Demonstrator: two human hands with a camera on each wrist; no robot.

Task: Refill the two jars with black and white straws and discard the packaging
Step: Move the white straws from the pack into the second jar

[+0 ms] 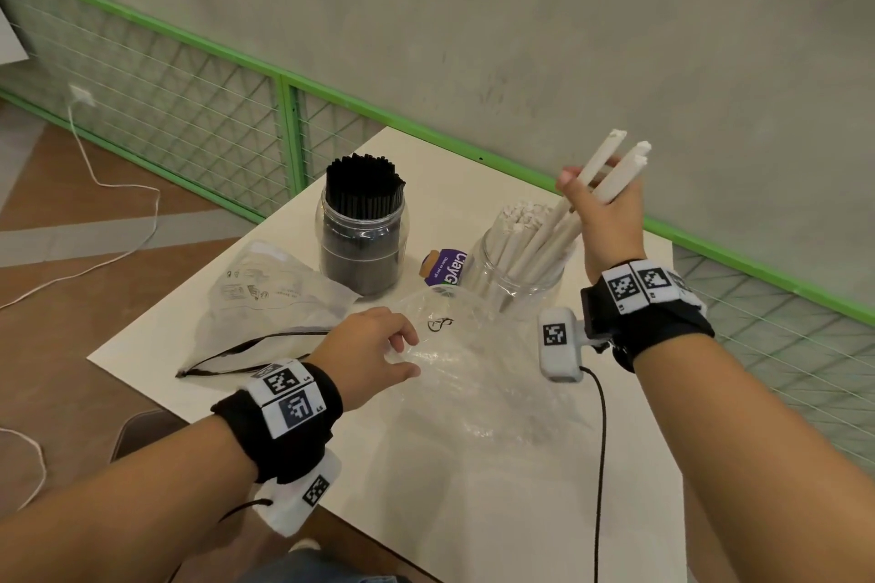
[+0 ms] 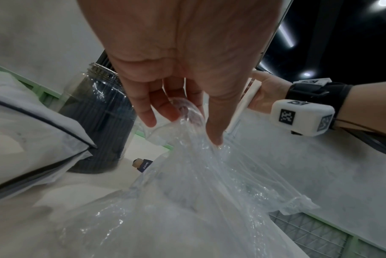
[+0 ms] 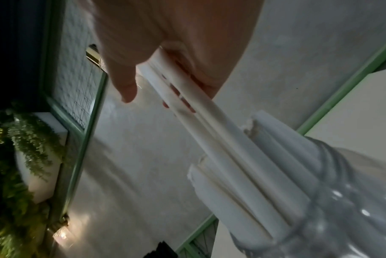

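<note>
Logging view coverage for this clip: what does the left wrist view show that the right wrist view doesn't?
Left wrist only: the left hand pinching the clear plastic bag, and the black-straw jar. Right wrist only: the white-straw jar with the held white straws angled into it, and hanging plants. Both: the right hand gripping those straws.

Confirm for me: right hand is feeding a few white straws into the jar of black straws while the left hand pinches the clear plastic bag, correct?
Not quite. The head view shows the right hand lowering the white straws into the jar of white straws, not the jar of black straws. The left hand does pinch the clear plastic bag.
</note>
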